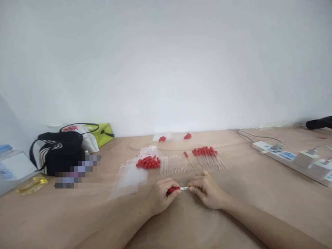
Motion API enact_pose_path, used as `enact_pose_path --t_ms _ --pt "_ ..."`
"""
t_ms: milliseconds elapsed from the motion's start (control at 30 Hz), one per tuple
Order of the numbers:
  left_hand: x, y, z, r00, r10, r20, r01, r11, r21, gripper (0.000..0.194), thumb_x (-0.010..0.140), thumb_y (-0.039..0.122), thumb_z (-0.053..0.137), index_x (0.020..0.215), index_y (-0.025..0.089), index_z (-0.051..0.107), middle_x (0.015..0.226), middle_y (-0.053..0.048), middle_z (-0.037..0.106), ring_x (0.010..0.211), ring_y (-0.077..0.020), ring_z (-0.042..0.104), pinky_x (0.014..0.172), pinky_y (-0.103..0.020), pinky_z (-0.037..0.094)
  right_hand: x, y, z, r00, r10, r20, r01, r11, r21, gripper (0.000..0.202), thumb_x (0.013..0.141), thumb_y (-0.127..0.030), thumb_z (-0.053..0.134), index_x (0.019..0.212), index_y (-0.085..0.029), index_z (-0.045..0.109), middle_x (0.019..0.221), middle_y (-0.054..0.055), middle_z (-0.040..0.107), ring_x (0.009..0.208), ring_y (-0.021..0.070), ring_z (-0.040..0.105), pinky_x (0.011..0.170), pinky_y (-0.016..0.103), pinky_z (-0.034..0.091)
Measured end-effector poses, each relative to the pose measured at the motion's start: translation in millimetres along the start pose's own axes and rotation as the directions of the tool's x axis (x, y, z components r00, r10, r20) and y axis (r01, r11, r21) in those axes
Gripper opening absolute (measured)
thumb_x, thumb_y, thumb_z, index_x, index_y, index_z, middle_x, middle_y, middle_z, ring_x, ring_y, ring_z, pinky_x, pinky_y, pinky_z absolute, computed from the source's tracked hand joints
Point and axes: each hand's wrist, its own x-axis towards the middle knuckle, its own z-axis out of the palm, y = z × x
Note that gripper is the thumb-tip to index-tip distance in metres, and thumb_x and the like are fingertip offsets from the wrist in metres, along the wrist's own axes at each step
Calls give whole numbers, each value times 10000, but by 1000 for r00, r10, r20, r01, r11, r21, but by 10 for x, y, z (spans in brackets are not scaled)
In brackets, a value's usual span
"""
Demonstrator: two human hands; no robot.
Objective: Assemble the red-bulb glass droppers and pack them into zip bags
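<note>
In the middle of the table, my left hand (163,195) pinches a red rubber bulb (173,190). My right hand (207,191), closed, grips a clear glass dropper tube (184,188) whose end meets the bulb; how deep it sits inside is hidden. Just beyond my hands lies a row of bare glass tubes (173,166), with a heap of red bulbs (148,162) to its left. On its right, a single bulb-topped dropper (190,161) lies beside a fanned group of several more droppers (207,157).
Clear zip bags (127,181) lie under and left of the heap. Two small bulb clusters (162,139) (187,136) sit near the wall. A black bag (64,155) and a lime-green bag (105,135) stand at left; a power strip (285,157) with plugs and cables lies at right.
</note>
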Motion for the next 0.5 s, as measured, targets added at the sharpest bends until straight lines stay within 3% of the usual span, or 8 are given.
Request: enact_pose_path --t_ms 200,500 --pt "11 57 -35 1000 -7 3 7 1000 16 149 784 238 467 703 157 562 621 -17 563 551 -119 509 528 -208 384 -9 -45 83 998 22 -52 -23 1000 -18 243 833 -177 361 719 -199 574 652 -3 590 599 112 478 624 267 217" --pt "10 89 -57 998 25 50 -24 1000 -9 142 779 217 465 722 153 578 645 -26 578 576 -127 522 544 -213 396 11 -93 126 998 44 -40 -43 999 9 228 834 -181 373 705 -201 561 662 -20 584 609 107 476 638 260 218"
